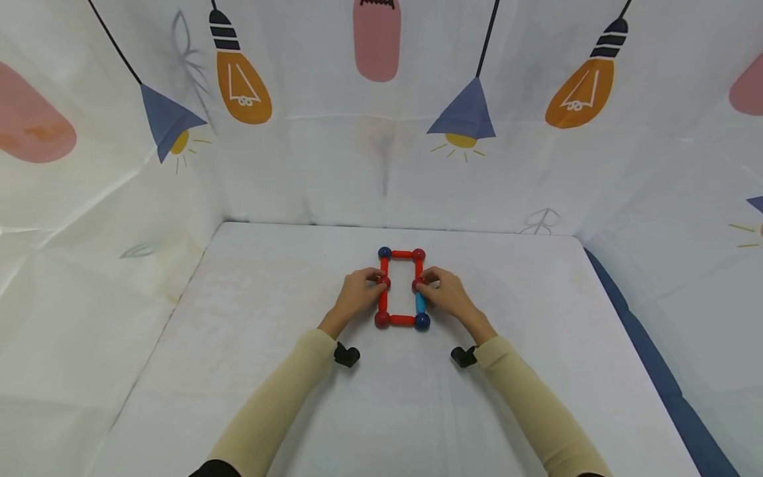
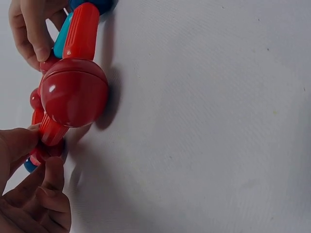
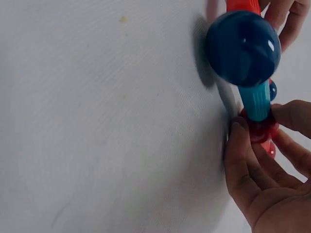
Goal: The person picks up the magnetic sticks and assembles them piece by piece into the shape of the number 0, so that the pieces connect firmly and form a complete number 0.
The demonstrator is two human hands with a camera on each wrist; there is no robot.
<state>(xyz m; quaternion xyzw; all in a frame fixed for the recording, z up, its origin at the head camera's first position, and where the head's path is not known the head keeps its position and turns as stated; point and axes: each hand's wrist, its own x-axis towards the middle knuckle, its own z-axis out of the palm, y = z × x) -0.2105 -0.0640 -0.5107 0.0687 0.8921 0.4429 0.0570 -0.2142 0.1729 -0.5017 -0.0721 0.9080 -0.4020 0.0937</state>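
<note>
A rectangular frame of toy building rods [image 1: 402,320] and balls lies flat in the middle of the white table. Most of its rods are red; one light blue rod [image 1: 420,303] is on the right side. Dark blue balls mark the far left and near right corners [image 1: 422,322], while red balls sit at the near left [image 1: 382,320] and far right. My left hand [image 1: 356,291] pinches the red ball midway along the left side. Opposite it, my right hand [image 1: 448,291] grips the middle red ball [image 3: 261,131] on the right side, below the light blue rod in the right wrist view.
The white tabletop [image 1: 268,278] spreads around the frame. Behind it hangs a pale cloth [image 1: 334,179] printed with lamps and bulbs. Dark blue material [image 1: 644,338] shows beyond the table's right edge. A black wrist mount [image 1: 346,356] protrudes by each sleeve.
</note>
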